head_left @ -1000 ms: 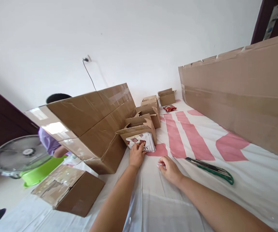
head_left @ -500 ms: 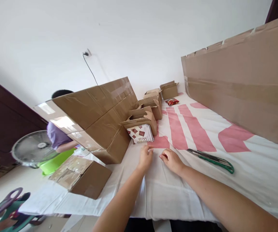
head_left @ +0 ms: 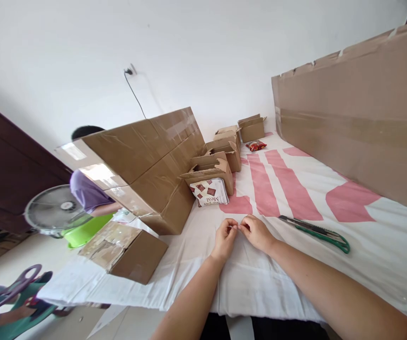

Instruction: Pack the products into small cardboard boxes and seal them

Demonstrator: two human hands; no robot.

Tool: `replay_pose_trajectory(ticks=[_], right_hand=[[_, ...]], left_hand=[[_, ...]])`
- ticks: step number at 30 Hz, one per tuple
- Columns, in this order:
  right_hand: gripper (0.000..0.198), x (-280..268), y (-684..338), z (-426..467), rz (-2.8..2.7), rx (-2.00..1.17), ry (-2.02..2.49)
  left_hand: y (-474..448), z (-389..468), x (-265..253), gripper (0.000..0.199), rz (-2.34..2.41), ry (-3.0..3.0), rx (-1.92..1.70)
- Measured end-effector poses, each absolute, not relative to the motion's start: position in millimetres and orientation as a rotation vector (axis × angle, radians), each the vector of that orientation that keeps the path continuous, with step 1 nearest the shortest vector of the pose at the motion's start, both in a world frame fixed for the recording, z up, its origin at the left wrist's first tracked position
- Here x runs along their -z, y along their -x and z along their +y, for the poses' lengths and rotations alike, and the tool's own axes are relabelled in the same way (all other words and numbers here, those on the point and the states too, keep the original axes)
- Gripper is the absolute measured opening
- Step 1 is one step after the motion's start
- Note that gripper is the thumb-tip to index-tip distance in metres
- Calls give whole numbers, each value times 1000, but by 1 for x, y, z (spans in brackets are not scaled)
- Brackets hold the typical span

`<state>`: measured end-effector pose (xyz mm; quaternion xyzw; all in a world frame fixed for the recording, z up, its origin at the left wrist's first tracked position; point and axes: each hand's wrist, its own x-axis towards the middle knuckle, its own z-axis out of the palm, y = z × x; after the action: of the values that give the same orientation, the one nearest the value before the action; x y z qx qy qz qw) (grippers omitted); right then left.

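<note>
Pinching fingertip to fingertip over white-and-pink cloth [head_left: 191,257].
Narrowed in left hand [head_left: 225,236] and right hand [head_left: 257,233] alike; cannot tell whether holding anything. Near, yet short of, the “Meal”-printed packet [head_left: 208,192] leaning against an open cardboard box [head_left: 228,176].

From my remote seat I list one human operator, two arms, as follows. Item: left hand [head_left: 224,238], bare, small-built, slim-fingered; nails too small for me to read. Item: right hand [head_left: 258,231], bare, of matching build. Item: left forearm [head_left: 192,297], bare, smooth in outline, narrowing to a slender wrist. Item: right forearm [head_left: 338,283], likewise bare and tapered, cut off by my view at the near right. Item: black clothing [head_left: 281,329], at the near edge, plain as far as I can see; cut and fabric I cannot tell.
</note>
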<state>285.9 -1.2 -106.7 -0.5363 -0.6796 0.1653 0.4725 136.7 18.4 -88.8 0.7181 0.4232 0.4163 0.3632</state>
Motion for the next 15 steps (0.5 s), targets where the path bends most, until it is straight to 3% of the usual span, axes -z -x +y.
replay_pose_trajectory(ticks=[8, 15], right_hand=[[17, 105, -286, -2, -1675, -409, 1316], [22, 101, -287, -6, -1699, -449, 1290]], left_hand=[[-138, 16, 92, 6, 1189, -1948, -1105], [-133, 3, 85, 10, 1258, -2021, -1099]])
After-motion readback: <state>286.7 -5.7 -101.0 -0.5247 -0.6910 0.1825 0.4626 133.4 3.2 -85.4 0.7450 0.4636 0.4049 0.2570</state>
